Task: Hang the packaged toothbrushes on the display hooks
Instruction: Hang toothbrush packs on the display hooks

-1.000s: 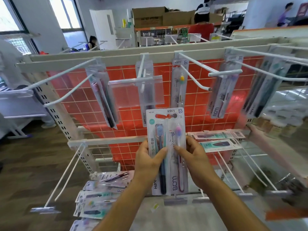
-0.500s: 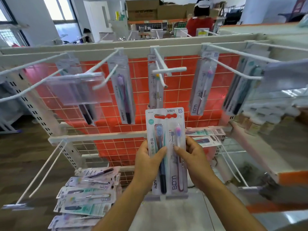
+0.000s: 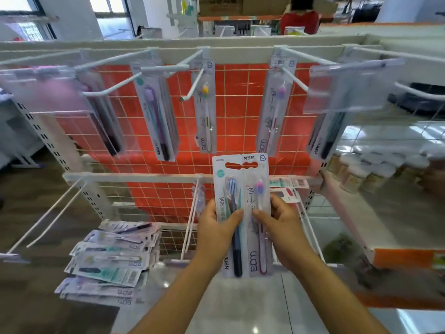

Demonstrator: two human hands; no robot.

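Observation:
I hold two toothbrush packs upright and side by side in front of the rack. My left hand (image 3: 216,232) grips the pack with the dark blue brush (image 3: 228,213), thumb across its front. My right hand (image 3: 280,227) grips the pack with the pink brush (image 3: 258,179). Above them white display hooks (image 3: 192,85) stick out from the top rail, with packs hanging at the back: a purple brush pack (image 3: 156,116), a yellow-headed one (image 3: 204,109) and a pink-headed one (image 3: 274,109).
A loose pile of toothbrush packs (image 3: 108,259) lies on the lower shelf at left. Bare lower hooks (image 3: 48,218) jut forward at left and centre. Clear price-tag holders (image 3: 349,85) hang from hook ends. Jars (image 3: 361,172) stand on the right shelf. A person in red (image 3: 299,20) stands beyond the rack.
The view has swung right along the rack, so the hooks and hanging packs shifted left. Both hands still hold the two packs in the same way.

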